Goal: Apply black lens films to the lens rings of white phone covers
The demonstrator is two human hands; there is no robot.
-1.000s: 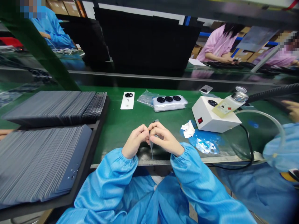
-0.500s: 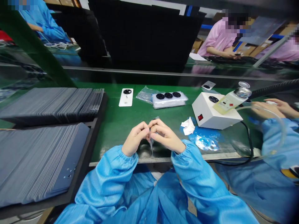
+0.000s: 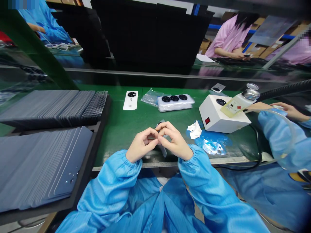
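Right hand (image 3: 173, 139) — pinching thin piece (image 3: 163, 151), partly covered | left hand (image 3: 143, 145) — grip hidden, cannot tell

Tray (image 3: 87, 161) left of hands (image 3: 143, 145); box (image 3: 218, 119) right, bottle (image 3: 235, 105) seemingly atop.

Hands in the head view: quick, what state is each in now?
Left hand: fingers curled beside the thin film; whether it grips cannot be told.
Right hand: closed, apparently holding the thin film.
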